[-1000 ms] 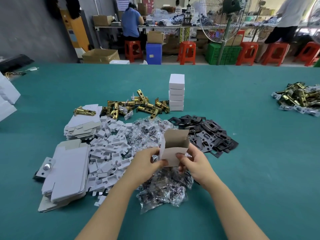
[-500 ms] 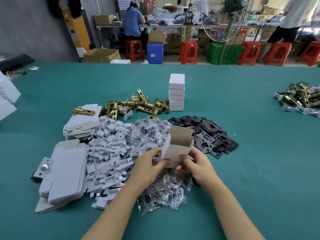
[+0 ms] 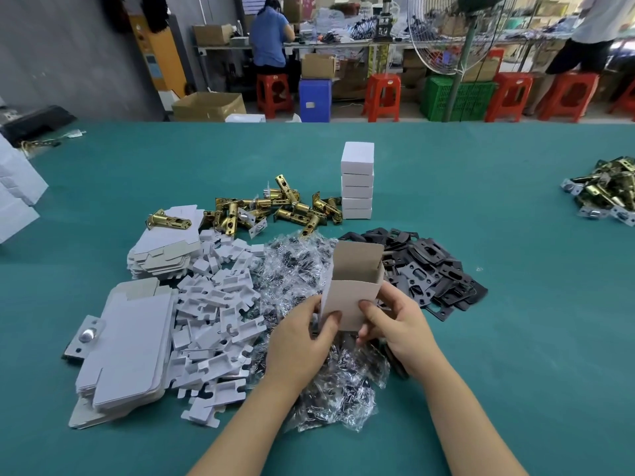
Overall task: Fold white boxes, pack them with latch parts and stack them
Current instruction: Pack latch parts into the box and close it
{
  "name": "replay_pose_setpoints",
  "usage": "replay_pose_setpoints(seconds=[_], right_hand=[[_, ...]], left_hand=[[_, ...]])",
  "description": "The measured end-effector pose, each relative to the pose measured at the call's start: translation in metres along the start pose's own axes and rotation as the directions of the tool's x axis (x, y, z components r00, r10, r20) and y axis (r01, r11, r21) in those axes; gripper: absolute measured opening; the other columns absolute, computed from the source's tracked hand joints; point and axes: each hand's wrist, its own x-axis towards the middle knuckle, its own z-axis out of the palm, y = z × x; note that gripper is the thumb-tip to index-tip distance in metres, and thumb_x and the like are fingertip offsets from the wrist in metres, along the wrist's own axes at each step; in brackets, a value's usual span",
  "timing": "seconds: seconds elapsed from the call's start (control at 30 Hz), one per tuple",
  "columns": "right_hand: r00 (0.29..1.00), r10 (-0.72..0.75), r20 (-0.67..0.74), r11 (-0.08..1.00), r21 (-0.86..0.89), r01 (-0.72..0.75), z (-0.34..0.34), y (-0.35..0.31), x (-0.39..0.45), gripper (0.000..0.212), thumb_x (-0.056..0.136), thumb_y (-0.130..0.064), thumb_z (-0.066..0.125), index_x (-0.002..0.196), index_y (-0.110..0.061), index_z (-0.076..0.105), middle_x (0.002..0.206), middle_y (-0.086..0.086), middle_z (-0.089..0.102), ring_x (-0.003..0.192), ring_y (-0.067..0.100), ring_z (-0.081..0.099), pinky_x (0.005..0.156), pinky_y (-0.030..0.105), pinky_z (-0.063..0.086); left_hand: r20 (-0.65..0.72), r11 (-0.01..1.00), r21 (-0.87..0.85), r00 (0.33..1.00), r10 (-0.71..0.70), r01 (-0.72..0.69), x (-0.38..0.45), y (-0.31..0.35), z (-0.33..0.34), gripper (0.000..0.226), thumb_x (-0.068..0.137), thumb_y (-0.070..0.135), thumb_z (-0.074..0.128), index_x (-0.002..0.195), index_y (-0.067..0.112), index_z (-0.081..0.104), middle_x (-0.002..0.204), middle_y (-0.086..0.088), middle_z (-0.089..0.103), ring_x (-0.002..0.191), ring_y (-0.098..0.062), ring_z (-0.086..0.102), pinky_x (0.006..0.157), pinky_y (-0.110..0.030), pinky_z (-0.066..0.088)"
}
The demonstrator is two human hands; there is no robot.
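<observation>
A small white box (image 3: 350, 290) stands upright between my hands, its top open and its brown flap raised at the back. My left hand (image 3: 302, 338) grips its lower left side, thumb on the front. My right hand (image 3: 395, 324) grips the lower right side, thumb also on the front. Under my hands lies a heap of clear bags of screws (image 3: 330, 379). Brass latch parts (image 3: 275, 207) lie further back, beside a stack of closed white boxes (image 3: 357, 180). Flat box blanks (image 3: 127, 345) are piled at the left.
White cardboard inserts (image 3: 216, 310) spread left of the screw bags. Black strike plates (image 3: 429, 269) lie to the right. A second pile of flat blanks (image 3: 165, 249) sits behind the inserts, one latch on it. More brass latches (image 3: 608, 190) are at the far right. The green table (image 3: 515, 338) extends to the right.
The box has turned from tilted to upright and its body has squared up. Both hands have shifted down to its lower part.
</observation>
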Motion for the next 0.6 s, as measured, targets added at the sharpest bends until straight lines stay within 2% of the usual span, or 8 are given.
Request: replay_pose_setpoints(seconds=[0.13, 0.27, 0.37, 0.5, 0.6], right_hand=[[0.999, -0.024, 0.021, 0.997, -0.073, 0.025, 0.003, -0.003, 0.008, 0.042, 0.101, -0.006, 0.061, 0.132, -0.034, 0.064, 0.116, 0.0, 0.074, 0.058, 0.02, 0.063, 0.057, 0.034, 0.059], [1.0, -0.028, -0.012, 0.996, -0.08, 0.027, 0.003, 0.003, 0.005, 0.038, 0.102, -0.008, 0.059, 0.131, -0.032, 0.064, 0.108, 0.001, 0.075, 0.058, 0.021, 0.064, 0.058, 0.031, 0.058], [0.999, -0.016, -0.03, 0.997, -0.077, 0.014, -0.002, 0.006, -0.001, 0.041, 0.102, -0.008, 0.059, 0.129, -0.038, 0.065, 0.103, 0.001, 0.075, 0.06, 0.022, 0.064, 0.058, 0.035, 0.06], [0.991, -0.036, -0.13, 0.997, -0.075, 0.026, -0.01, 0.006, -0.006, 0.033, 0.102, -0.009, 0.06, 0.13, -0.028, 0.064, 0.084, -0.004, 0.073, 0.057, 0.02, 0.061, 0.054, 0.035, 0.058], [0.97, -0.091, -0.227, 0.991, -0.119, 0.066, -0.013, 0.001, -0.006, 0.032, 0.103, -0.011, 0.059, 0.128, -0.03, 0.062, 0.063, -0.003, 0.064, 0.05, 0.018, 0.056, 0.052, 0.036, 0.056]], left_hand=[[-0.013, 1.0, -0.004, 1.0, -0.028, 0.028, 0.001, -0.003, 0.001, 0.033, 0.092, 0.058, 0.049, 0.116, 0.038, 0.061, 0.086, 0.018, 0.065, 0.07, -0.001, 0.059, 0.054, -0.019, 0.044], [-0.044, 1.0, -0.012, 0.999, -0.028, 0.028, 0.0, -0.003, 0.001, 0.035, 0.092, 0.055, 0.053, 0.121, 0.036, 0.061, 0.081, 0.02, 0.06, 0.07, 0.005, 0.057, 0.053, -0.01, 0.039], [-0.021, 0.999, 0.012, 0.999, -0.031, 0.032, 0.001, -0.004, 0.001, 0.037, 0.096, 0.052, 0.055, 0.126, 0.032, 0.061, 0.09, 0.019, 0.063, 0.068, 0.004, 0.055, 0.054, -0.01, 0.036], [-0.003, 0.999, 0.031, 1.0, -0.03, 0.03, 0.001, -0.004, 0.0, 0.039, 0.1, 0.045, 0.055, 0.133, 0.026, 0.061, 0.091, 0.016, 0.062, 0.064, 0.001, 0.053, 0.054, -0.012, 0.036], [0.013, 0.999, 0.031, 0.999, -0.041, 0.04, 0.001, -0.003, 0.0, 0.034, 0.104, 0.037, 0.052, 0.134, 0.024, 0.061, 0.104, 0.011, 0.068, 0.075, 0.002, 0.055, 0.07, -0.014, 0.043]])
